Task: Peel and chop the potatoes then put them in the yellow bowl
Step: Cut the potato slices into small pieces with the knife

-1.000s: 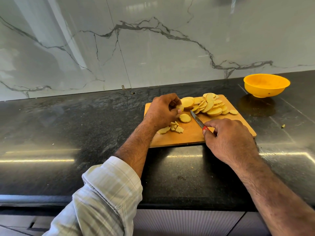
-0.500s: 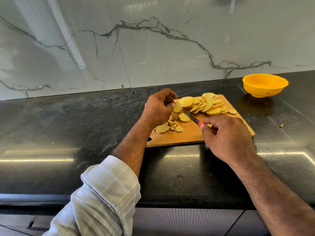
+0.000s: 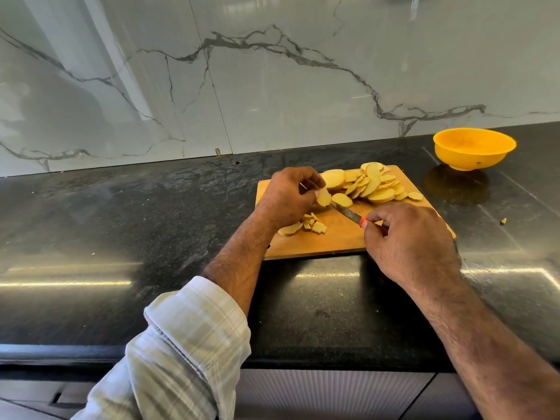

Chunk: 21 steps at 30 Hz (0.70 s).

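The left hand (image 3: 289, 194) pinches one potato slice (image 3: 324, 197) between thumb and fingertips, lifted just clear of the cutting board (image 3: 342, 241), while the right hand (image 3: 409, 241) is curled round the knife (image 3: 347, 212) at its red collar, the blade pointing toward that pinched slice. The main risk is the closeness — the knife tip lies just beside the left fingertips, so a cut made in the air, or a slip on the wet flesh, could nick a finger rather than the potato. A slice held this loosely could also drop, or knock the small chopped pieces (image 3: 312, 225) near the left wrist off the board's edge. The heap of slices (image 3: 372, 184) sits at the far side of the board, some near its rim, and could slide onto the counter (image 3: 121, 225) when jostled. The yellow bowl (image 3: 474, 148) stands well apart to the right and looks empty, so every carry crosses bare counter. Hidden from view: the knife handle inside the right fist, the left thumb's exact hold, and whether the blade actually touches the slice — I cannot tell
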{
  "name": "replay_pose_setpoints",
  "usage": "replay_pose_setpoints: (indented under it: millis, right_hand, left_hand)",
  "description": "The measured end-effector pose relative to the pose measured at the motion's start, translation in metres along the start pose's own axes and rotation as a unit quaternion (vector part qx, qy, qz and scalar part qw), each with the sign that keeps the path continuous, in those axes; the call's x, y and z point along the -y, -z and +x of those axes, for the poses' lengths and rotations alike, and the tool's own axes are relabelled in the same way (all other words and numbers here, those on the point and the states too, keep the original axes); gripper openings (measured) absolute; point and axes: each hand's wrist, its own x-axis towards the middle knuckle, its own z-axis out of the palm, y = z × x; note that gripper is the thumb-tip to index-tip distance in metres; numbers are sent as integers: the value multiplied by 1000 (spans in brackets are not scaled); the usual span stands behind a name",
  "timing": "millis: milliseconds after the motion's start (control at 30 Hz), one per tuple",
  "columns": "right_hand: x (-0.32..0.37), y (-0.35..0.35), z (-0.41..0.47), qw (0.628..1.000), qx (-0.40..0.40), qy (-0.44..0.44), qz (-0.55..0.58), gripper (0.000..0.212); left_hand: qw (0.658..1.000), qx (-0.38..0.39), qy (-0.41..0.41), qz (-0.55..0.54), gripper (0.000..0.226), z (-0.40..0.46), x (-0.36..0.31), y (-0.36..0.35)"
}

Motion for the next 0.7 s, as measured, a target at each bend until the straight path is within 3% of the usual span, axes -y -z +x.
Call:
replay_pose_setpoints:
  millis: [267, 367, 533, 700]
  right_hand:
    - [7, 1, -2, 997, 73, -2, -37, 30]
    - [14, 6, 0, 989, 130, -7, -71, 35]
    - [26, 16, -1, 989, 115, 13, -89, 36]
    - [36, 19, -4, 980, 158, 10, -116, 33]
  left_hand:
    - [978, 74, -10, 194, 10, 3, -1, 2]
    - [981, 95, -11, 168, 12, 5, 4, 3]
    - [983, 102, -16, 153, 6, 9, 5, 2]
    - [980, 94, -14, 174, 6, 9, 2, -2]
